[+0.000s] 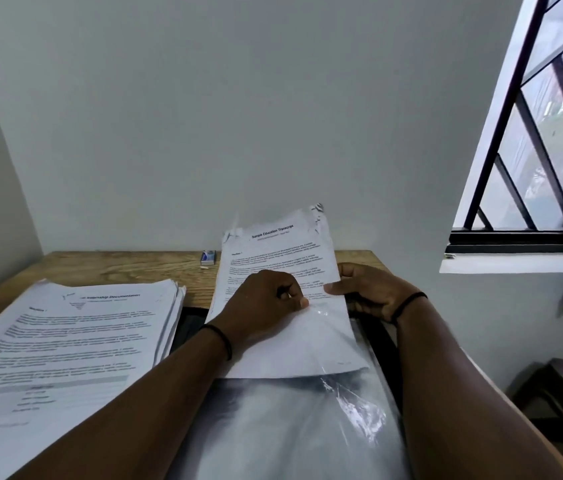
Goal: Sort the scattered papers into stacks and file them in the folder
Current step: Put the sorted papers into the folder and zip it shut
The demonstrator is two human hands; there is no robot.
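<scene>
**Transcript sheets held at the folder's sleeve**

A bundle of sheets [273, 258] headed "Sample Education Transcript" is held tilted over the open folder [382, 341], its lower part seen behind a clear plastic sleeve [307, 427]. The sleeve's edge is pinched on the page by the curled fingers of the left hand [266, 299]. The bundle's right edge is gripped by the right hand [366, 289], thumb on top. A thick stack [65, 341] headed "Internship Documentation" is seen to the left on the wooden table [117, 266]. A small box [208, 257] lies by the wall; a barred window [543, 133] stands at right.
</scene>
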